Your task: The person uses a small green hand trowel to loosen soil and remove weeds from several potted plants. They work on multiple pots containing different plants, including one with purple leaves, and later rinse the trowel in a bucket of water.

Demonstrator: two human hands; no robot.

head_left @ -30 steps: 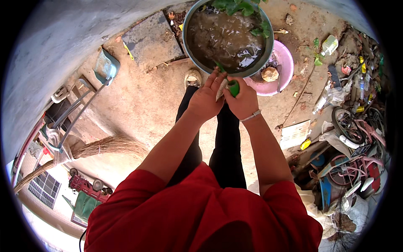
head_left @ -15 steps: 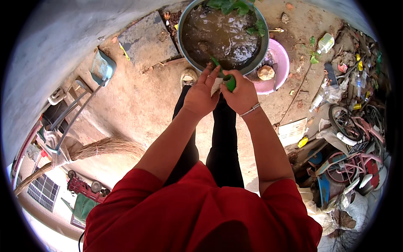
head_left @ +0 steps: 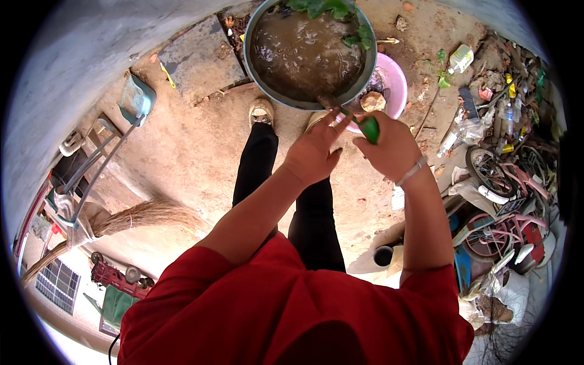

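My right hand is closed around the thick green handle of a slim tool. A brownish end of it reaches over the near rim of a large round basin of murky brown water; its exact kind I cannot make out. My left hand is beside it, fingers stretched toward the tool's thinner part, palm empty. Whether its fingertips touch the tool is hard to tell. Green leaves lie at the basin's far side. Close to its right stands a pink basin with a tan lump inside.
To the left are a blue dustpan, a straw broom and a flat grey slab. Along the right lies clutter with a pink bicycle and plastic bottles. A white jug lies at the far right.
Both hands have moved right and slightly nearer, the right one farther. The tool's brown end has come out of the water to the basin's near rim. The view has shifted slightly.
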